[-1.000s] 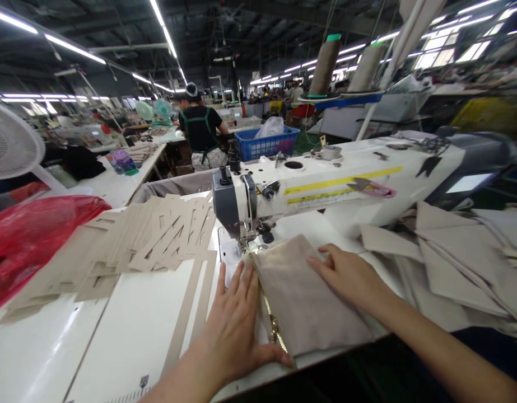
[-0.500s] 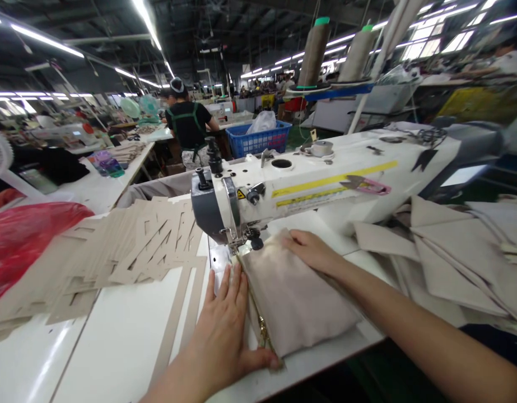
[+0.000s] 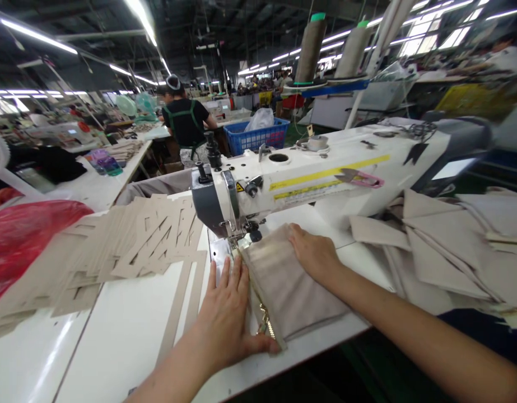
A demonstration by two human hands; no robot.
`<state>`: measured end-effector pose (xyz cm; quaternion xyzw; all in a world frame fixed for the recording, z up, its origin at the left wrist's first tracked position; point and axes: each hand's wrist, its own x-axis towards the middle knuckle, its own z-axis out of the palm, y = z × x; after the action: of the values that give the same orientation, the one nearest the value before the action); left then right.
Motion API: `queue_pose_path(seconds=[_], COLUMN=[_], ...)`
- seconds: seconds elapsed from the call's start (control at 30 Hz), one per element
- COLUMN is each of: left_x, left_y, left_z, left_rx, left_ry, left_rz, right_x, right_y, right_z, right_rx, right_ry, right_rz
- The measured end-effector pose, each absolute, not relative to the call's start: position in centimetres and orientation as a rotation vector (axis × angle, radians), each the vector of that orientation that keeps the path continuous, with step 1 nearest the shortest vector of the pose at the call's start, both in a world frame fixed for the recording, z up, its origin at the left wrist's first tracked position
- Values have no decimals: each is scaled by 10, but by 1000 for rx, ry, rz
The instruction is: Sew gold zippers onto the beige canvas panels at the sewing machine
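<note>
A beige fabric piece lies on the white machine table, its upper left corner by the needle and presser foot of a sewing machine. Along its left edge runs a zipper with gold teeth, the metal showing near the lower corner. My left hand rests flat with fingers spread over that edge, thumb touching the lower zipper end. At the upper right edge, my right hand has its fingers curled closed on the fabric. Its fingertips are partly hidden.
Slotted beige card pieces spread at the left, beside a red plastic bag. More beige fabric pieces pile up at the right. Pink-handled snips lie against the machine arm. A co-worker sits ahead near a blue basket.
The fabric's lower edge has shifted slightly up toward the machine, and more of the gold zipper shows. My right hand stays on the upper right edge; my left hand lies nearly where it was.
</note>
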<state>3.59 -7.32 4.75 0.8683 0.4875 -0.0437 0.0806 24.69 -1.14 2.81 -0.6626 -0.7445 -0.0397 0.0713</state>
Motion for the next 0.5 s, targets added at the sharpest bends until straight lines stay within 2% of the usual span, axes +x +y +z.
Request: queue_pose_path(seconds=[0.1,0.23,0.4,0.5], left_x=[37,37,36,36], left_y=[-74,-73,-76,-98], left_z=[48,51,53,46], left_rx=[2554,2523,2525,2584], left_ry=[1478,1457,1447,1436], left_rz=[-201,-225,-151,43], right_x=[237,218,213,215], right_y=[-23,-52,-67,-65], right_z=[37,25,-6,-8], right_rx=[-1847,-1232,-1261,-1237], right_ry=[-2319,-2553,-2566,-2546], right_rz=[-182,-104,64,58])
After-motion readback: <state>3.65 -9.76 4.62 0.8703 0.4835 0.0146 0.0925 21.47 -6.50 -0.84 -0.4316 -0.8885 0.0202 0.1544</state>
